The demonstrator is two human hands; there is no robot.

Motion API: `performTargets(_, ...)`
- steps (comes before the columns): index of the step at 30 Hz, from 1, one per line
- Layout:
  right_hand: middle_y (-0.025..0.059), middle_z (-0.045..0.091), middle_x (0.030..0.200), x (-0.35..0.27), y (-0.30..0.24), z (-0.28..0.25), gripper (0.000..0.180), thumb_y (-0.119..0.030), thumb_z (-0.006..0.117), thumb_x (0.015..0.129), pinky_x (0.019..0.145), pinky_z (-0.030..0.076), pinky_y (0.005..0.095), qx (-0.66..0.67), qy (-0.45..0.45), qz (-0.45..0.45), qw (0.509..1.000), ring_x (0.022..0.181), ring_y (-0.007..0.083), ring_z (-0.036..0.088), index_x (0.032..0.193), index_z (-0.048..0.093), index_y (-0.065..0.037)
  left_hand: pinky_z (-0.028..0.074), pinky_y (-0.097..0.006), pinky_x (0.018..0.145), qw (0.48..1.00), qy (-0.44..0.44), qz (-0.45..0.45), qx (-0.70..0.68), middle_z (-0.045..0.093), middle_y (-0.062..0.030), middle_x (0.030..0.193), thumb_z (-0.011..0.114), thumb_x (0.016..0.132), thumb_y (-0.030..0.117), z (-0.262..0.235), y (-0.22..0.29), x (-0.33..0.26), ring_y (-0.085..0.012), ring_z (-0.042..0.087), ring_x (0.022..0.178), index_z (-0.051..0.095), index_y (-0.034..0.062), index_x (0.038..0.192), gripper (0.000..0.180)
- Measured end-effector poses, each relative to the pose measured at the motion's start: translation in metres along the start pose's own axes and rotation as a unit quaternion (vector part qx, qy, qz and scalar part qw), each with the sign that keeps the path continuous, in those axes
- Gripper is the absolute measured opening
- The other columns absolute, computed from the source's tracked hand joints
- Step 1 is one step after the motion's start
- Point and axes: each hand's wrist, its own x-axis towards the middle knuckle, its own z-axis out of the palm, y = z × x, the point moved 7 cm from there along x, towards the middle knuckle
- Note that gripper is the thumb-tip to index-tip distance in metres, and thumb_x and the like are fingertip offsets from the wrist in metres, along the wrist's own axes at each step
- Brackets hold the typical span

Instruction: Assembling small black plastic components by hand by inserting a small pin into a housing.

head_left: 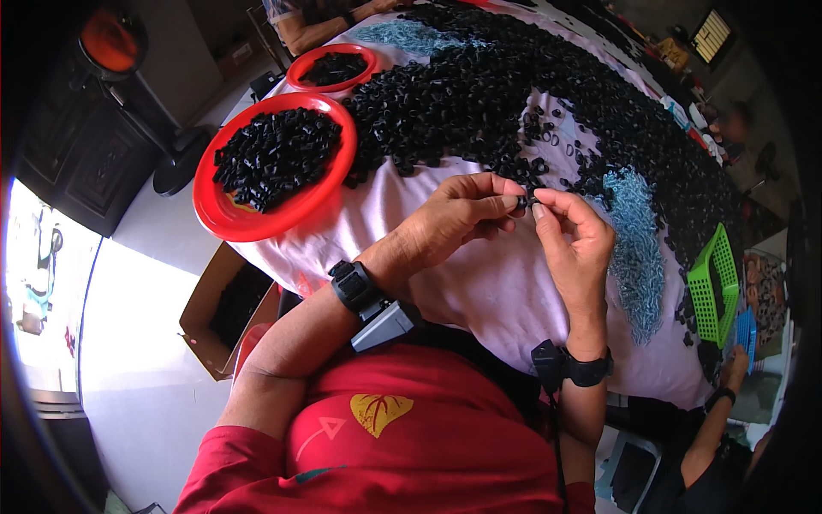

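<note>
Over the near part of the cloth, my two hands meet fingertip to fingertip. A small black ring-like part (pixel 521 202) is pinched between the thumb and fingers of my left hand (pixel 467 210). My right hand (pixel 575 240) closes its thumb and forefinger on the dark piece from the other side; whether this is one part or two pressed together is too small to tell. Just beyond the fingers spreads a big heap of similar black parts (pixel 445 111). A pile of light-blue small strand-like pieces (pixel 634 257) lies to the right of my right hand.
A large red plate (pixel 210 193) and a smaller red plate (pixel 370 64) hold black parts at the left. More blue pieces (pixel 402 36) lie at the back. A green basket (pixel 712 283) stands right. A cardboard box (pixel 199 321) sits below left. Other people's arms (pixel 312 36) reach in.
</note>
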Motion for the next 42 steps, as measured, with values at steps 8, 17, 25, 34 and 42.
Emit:
performTargets(8,0.0053,0.073,0.087,-0.001,-0.007,0.002,0.017,-0.003,0.073,0.086,0.059,0.049,0.0251,-0.079,0.004,-0.043,0.996,0.066,0.0109,0.062,0.103,0.074,-0.004,0.050,-0.021,0.076,0.996,-0.008,0.044,0.078,0.068,0.0010,0.097,0.069,0.098,0.018,-0.002,0.002,0.002,-0.0073,0.064,0.087,0.065,0.0060,0.120,0.025)
performTargets(17,0.0052,0.071,0.082,0.001,-0.014,0.000,0.011,-0.002,0.073,0.085,0.058,0.048,0.0259,-0.085,-0.021,-0.060,0.994,0.065,0.0124,0.061,0.097,0.072,-0.003,0.051,-0.021,0.070,0.972,-0.001,0.114,0.204,0.069,0.0000,0.092,0.072,0.095,0.014,0.004,0.018,-0.003,-0.0060,0.064,0.080,0.068,0.0030,0.111,0.019)
performTargets(25,0.0061,0.070,0.081,0.002,-0.006,-0.002,0.008,0.001,0.070,0.084,0.060,0.050,0.0254,-0.001,-0.066,-0.015,0.998,0.065,0.0102,0.063,0.092,0.070,0.000,0.055,-0.025,0.070,0.955,0.008,0.137,0.262,0.069,-0.0030,0.087,0.069,0.095,0.006,0.019,0.029,-0.011,-0.0086,0.066,0.078,0.065,-0.0020,0.106,0.014)
performTargets(34,0.0045,0.070,0.079,0.003,-0.006,-0.003,0.010,0.000,0.070,0.083,0.063,0.050,0.0229,0.007,-0.066,-0.016,0.998,0.068,0.0071,0.062,0.094,0.071,0.000,0.054,-0.024,0.071,0.926,0.014,0.157,0.343,0.068,-0.0019,0.091,0.071,0.095,0.008,0.025,0.038,-0.015,-0.0072,0.064,0.079,0.067,-0.0020,0.109,0.018)
performTargets(42,0.0032,0.071,0.080,0.001,-0.009,-0.003,0.010,-0.001,0.072,0.084,0.063,0.049,0.0228,0.007,-0.078,-0.015,0.997,0.070,0.0057,0.062,0.093,0.072,0.002,0.054,-0.023,0.069,0.962,-0.009,0.097,0.254,0.069,-0.0014,0.085,0.071,0.093,0.008,0.018,0.028,-0.010,-0.0065,0.065,0.076,0.067,-0.0015,0.104,0.015)
